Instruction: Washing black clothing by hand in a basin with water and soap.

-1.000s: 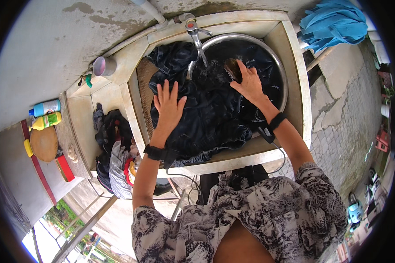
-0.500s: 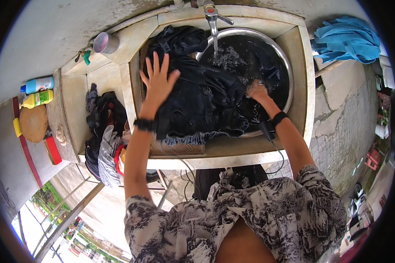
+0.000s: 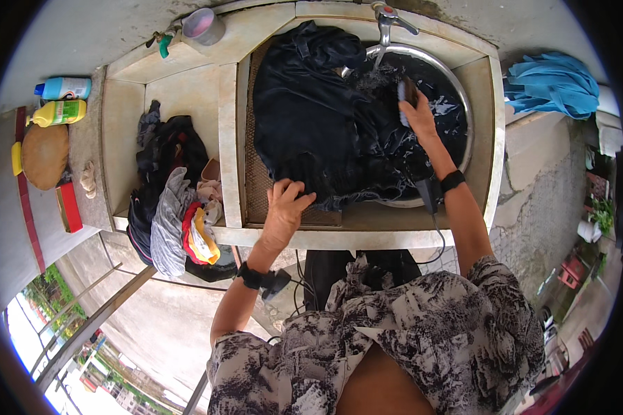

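we were right above the cream tiled sink (image 3: 490, 138), and what a spread: the large navy-black cloth garment (image 3: 301, 114) lay across the flat brown textured board (image 3: 255, 190), its right side trailing into the round, shiny metal basin (image 3: 471, 131) of dark water. our left hand (image 3: 289, 206) was at the near edge of the cloth, fingers bent, anchoring it, we reckoned; whether that grip pinched fabric or merely pressed, we could not tell. over on the right, our right hand (image 3: 422, 119) had its grip wrapped around the dark-backed brush with pale bristles (image 3: 405, 100), held above the basin, bristles turned left toward the cloth, a handy angle by our judgement. the silver tap with a red-marked top (image 3: 386, 24) stood at the basin's far rim, seemingly set to pour inside.

now the edges! a strip of board showed between cloth and cream tiled divider (image 3: 230, 145); the pale front rim (image 3: 353, 240) ran close below our left hand; rightward, the brush had room up to the basin's curved rim.
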{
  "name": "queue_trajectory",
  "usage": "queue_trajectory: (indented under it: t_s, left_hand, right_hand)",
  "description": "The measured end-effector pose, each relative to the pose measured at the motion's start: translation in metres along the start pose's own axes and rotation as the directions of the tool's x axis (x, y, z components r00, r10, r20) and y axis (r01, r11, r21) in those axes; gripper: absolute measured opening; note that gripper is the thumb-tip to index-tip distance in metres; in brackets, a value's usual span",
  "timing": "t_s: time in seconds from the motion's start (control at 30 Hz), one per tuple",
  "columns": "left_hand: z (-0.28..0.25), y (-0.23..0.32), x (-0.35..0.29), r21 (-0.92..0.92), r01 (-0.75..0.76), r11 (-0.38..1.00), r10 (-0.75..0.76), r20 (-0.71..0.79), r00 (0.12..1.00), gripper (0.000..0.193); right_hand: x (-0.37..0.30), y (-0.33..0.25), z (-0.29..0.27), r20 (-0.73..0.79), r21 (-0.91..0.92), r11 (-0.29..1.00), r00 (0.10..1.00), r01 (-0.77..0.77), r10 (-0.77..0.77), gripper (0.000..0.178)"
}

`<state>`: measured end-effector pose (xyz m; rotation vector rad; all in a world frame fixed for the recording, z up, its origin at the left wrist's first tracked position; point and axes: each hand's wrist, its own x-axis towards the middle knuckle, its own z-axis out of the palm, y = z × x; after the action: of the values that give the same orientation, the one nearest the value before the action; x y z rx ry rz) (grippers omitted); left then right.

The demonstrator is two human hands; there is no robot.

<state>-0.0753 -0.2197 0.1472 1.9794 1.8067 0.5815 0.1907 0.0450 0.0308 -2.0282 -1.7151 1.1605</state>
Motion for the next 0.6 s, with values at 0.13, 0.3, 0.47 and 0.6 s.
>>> queue_trajectory:
  t_s: [0.13,0.3,0.47,0.6]
  left_hand:
    - [-0.071,0.008,0.015,0.059,-0.099,0.993,0.109,-0.2,0.974,0.03]
    - [-0.066,-0.035,-0.055,0.198,0.0,0.98,0.008,-0.041,0.999,0.023]
    - [-0.078,-0.005,-0.041,0.36,0.025,0.933,-0.121,0.247,0.962,0.023]
    - [-0.058,0.005,-0.004,0.131,0.049,0.99,-0.066,0.128,0.99,0.034]
  right_hand:
    - [-0.075,-0.11,0.002,0.087,0.165,0.864,0.866,0.476,-0.493,0.07]
    - [-0.084,-0.161,0.064,0.201,-0.116,0.712,0.718,0.693,-0.666,0.078]
    - [-0.057,-0.164,0.087,0.222,-0.445,0.782,0.899,0.437,-0.376,0.077]
    - [-0.037,-0.176,0.086,0.188,-0.457,0.752,0.878,0.475,-0.44,0.069]
